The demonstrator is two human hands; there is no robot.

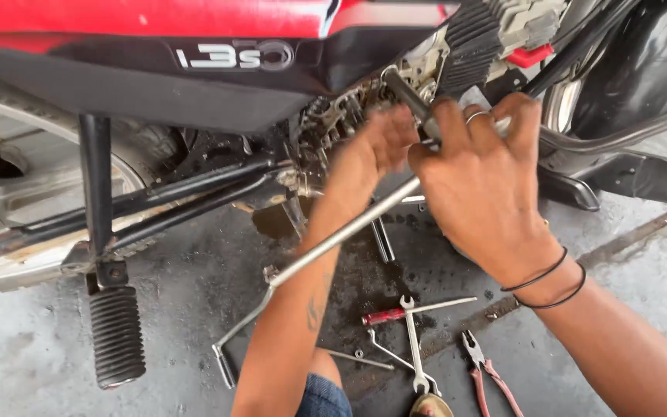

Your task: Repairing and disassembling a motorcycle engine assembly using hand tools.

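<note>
Red bodywork and a black side panel of a motorcycle (194, 69) fill the top of the head view, with the bike standing on a stained grey concrete floor (194, 309). Both hands work at the exposed engine (341, 116) in the middle of the frame. The right hand (480, 185), with a ring on one finger and two black bands at the wrist, is closed around a dark tool handle (407, 96) that angles up into the engine. The left hand (372, 154) reaches in just beside it, fingers curled at the engine parts; what it grips, if anything, cannot be told through the blur. A long silver kick lever (326, 247) slants down from under the hands toward the floor. A black ribbed footpeg (116, 336) hangs at the left. On the floor below the arms lie a red-handled screwdriver (395, 313), a silver spanner (414, 344) and red-handled pliers (484, 374).
</note>
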